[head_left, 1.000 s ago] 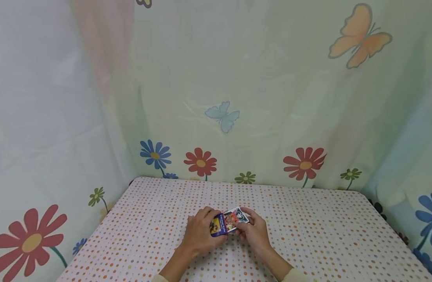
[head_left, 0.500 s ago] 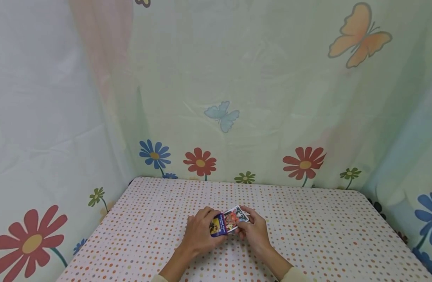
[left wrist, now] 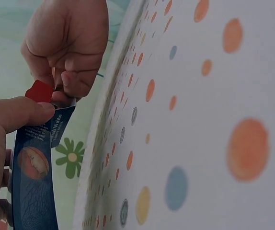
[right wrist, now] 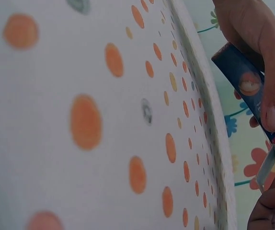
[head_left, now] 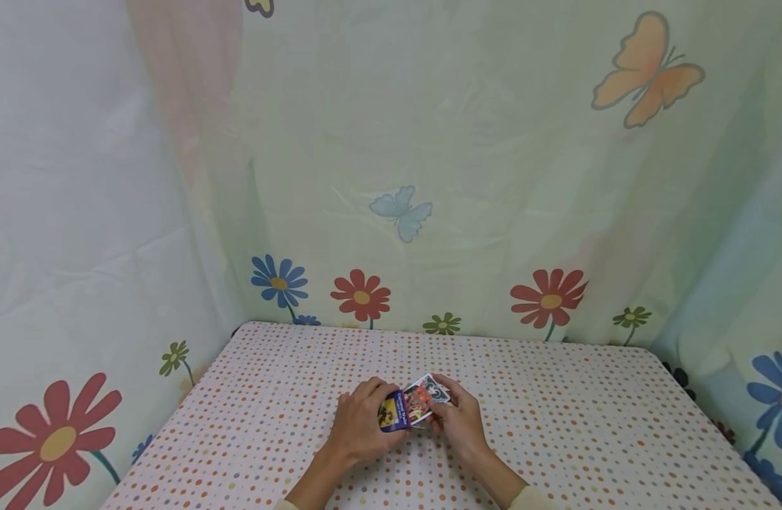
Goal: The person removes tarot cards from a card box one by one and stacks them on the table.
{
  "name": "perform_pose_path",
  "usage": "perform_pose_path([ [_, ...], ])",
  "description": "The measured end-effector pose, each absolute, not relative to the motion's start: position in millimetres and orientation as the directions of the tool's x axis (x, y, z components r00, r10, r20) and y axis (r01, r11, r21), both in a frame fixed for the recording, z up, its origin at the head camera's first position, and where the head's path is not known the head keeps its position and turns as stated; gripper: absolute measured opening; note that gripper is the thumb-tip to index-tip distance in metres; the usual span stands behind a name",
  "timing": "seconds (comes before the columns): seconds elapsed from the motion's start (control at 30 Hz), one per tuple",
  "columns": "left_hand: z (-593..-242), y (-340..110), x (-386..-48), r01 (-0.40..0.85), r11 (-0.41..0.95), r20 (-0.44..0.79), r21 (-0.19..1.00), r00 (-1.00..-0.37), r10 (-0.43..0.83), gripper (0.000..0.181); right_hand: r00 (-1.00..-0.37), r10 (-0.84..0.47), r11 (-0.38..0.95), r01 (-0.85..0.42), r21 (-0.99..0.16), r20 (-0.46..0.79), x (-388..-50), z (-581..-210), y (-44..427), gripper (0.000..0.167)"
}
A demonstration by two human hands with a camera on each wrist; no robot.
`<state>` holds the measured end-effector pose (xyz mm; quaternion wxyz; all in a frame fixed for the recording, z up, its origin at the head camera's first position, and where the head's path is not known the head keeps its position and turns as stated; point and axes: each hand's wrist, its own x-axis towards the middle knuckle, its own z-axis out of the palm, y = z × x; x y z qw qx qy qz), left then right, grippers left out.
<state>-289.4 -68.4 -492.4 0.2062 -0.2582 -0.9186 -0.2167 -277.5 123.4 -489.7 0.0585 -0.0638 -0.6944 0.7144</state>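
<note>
Your L hand (head_left: 363, 423) has the dk blue card box (head_left: 391, 412) gripped, fingers wrapped round it & thumb (left wrist: 28, 112) lying along its printed narrow side, right by the red tab (left wrist: 40, 91) at the box's mouth. Your R hand (head_left: 462, 421) is just to the box's R, pinching the illustrated cards (head_left: 419, 401), which stick out of the box's mouth on that side; can't tell how many there are or how deep they sit. Box is up over the dotted tablecloth (head_left: 270, 397), w/ the flowered curtain (head_left: 480, 177) well behind it.
</note>
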Motion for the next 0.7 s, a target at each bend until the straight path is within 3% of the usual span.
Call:
perform_pose_path([
  [0.7, -492.6, -70.2, -288.8, 0.59, 0.757, 0.475, 0.28, -0.771, 0.425, 0.07, -0.979, 0.205, 0.038, 0.002, -0.999, 0.006, -281.9, -496.2, 127.2, 0.049],
])
